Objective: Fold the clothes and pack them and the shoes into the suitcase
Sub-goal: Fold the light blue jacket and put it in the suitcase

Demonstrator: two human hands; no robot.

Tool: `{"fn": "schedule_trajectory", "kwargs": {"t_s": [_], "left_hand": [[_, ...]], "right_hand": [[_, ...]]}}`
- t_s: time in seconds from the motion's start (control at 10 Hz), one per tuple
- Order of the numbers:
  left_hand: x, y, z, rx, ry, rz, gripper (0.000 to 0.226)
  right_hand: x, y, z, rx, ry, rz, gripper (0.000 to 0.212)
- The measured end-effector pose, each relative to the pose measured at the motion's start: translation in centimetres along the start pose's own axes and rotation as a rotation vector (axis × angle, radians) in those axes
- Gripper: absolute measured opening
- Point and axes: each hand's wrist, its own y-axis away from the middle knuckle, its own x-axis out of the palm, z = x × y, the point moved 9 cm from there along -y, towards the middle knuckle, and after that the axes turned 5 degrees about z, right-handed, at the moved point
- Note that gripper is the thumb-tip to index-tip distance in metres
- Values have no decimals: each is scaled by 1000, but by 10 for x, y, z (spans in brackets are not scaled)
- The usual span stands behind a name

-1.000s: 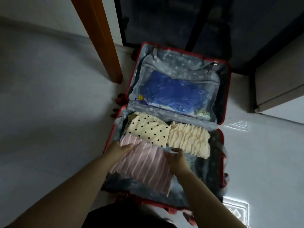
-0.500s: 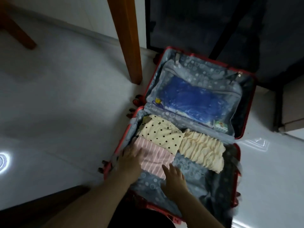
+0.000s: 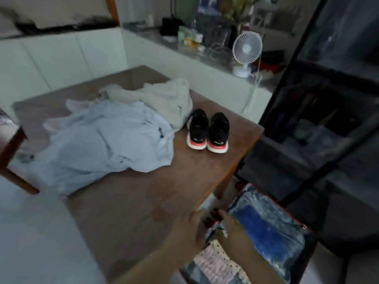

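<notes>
While left hand (image 3: 184, 229), right hand (image 3: 233, 230) blurred near suitcase (image 3: 258, 198), grip unclear; shoes (image 3: 199, 128) point toes away.

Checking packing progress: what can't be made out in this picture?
Head view only:
- left hand and right hand: motion-blurred, so grip unclear.
- suitcase: near half cut off by bottom edge.
- cream garment: partly covered by light blue garment.
- counter items beside the fan: too small, dim.
</notes>
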Motion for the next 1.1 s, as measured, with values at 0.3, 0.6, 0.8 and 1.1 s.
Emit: {"fn": "schedule_trajectory", "kwargs": {"t_s": [0.3, 0.6, 0.8, 1.1], "left_hand": [[-145, 34, 161, -250, 140, 77, 76], [-254, 9, 299, -322, 37, 58, 68], [-275, -30, 336, -358, -74, 50, 77], [-288, -95, 392, -374, -220, 112, 67]], "right_hand": [[53, -51, 189, -93, -91, -11, 95], [74, -101, 286, -21, -107, -28, 57], [49, -158, 302, -54, -58, -79, 55], [80, -224, 305, 34, 13, 16, 64]]}}
